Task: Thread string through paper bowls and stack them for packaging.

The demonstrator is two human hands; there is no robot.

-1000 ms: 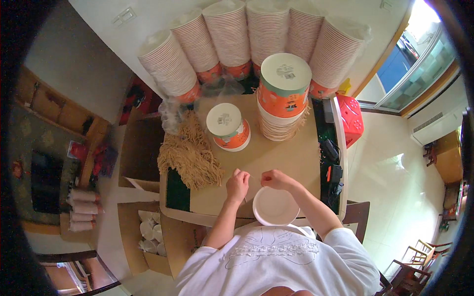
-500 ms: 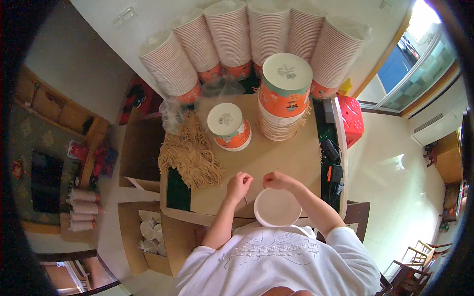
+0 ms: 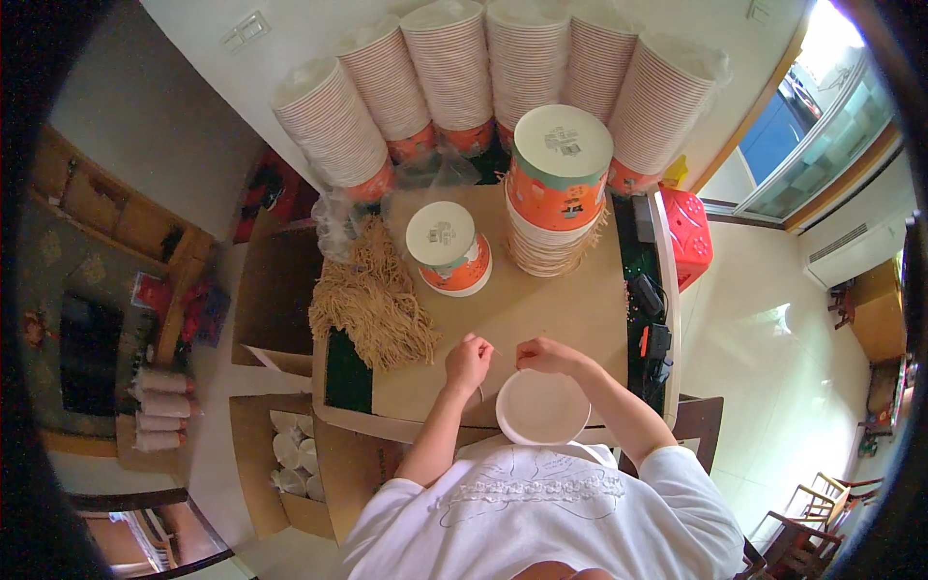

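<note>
Both hands, left point(image 3: 468, 362) and right point(image 3: 541, 355), pinch a thin string over the white bowl point(image 3: 541, 407) at the counter point(image 3: 541, 309) near edge; bare counter lies ahead.

Both hands — left hand point(image 3: 468, 362), right hand point(image 3: 541, 355) — pinch above white bowl point(image 3: 541, 408).

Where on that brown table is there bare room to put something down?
Bare cardboard lies between the single orange bucket, the tall bucket stack and the hands: left hand, right hand. Crowded: straw pile on the left, white bowl at the near edge.
</note>
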